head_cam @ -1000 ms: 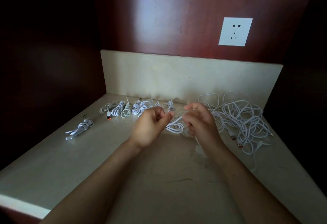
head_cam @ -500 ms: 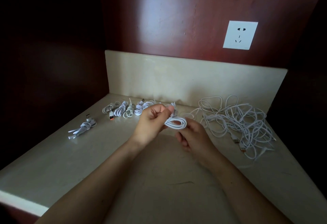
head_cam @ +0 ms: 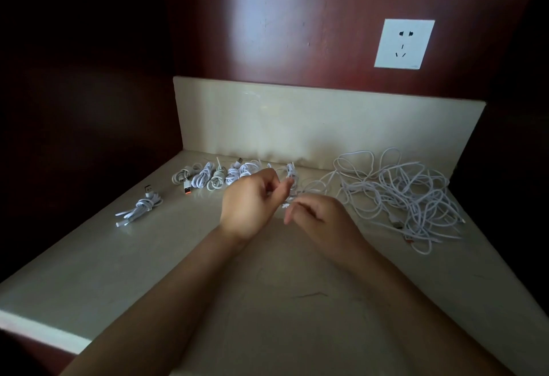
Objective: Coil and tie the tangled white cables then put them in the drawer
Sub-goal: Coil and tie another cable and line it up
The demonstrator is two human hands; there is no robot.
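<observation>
Between your two hands, over the middle of the counter (head_cam: 267, 301), the coiled cable (head_cam: 285, 205) has all but dropped from sight. Half a second ago its loop lay open to view above your right palm. Now only a few white scraps show where your fingertips meet.

Your left hand (head_cam: 252, 206) has its fingers curled, and thumb and forefinger pinch the cable at their tips. Your right hand (head_cam: 323, 221) has come up from under the loop to sit just beside the left. Its fingers are curled against the same cable, but blur hides whether they actually grip it.

I judge that you have gathered the loop and are at the wrap-and-tie step for this cable.

The rest has not moved:
- **Row of tied bundles (head_cam: 214, 176):** lies along the backsplash (head_cam: 297, 126) at 11 o'clock from your hands.
- **Lone bundle (head_cam: 139, 207):** lies well apart at 9 o'clock.
- **Tangled pile (head_cam: 401, 197):** sprawls at 3 o'clock below the wall socket (head_cam: 404, 44).

Thin strands run from beside your fingers toward that pile. I cannot tell whether one of them is this cable's own tail, so check it is free before you cinch the knot.

A good part of the task looks to be left. The pile is large, and no drawer is in view.
</observation>
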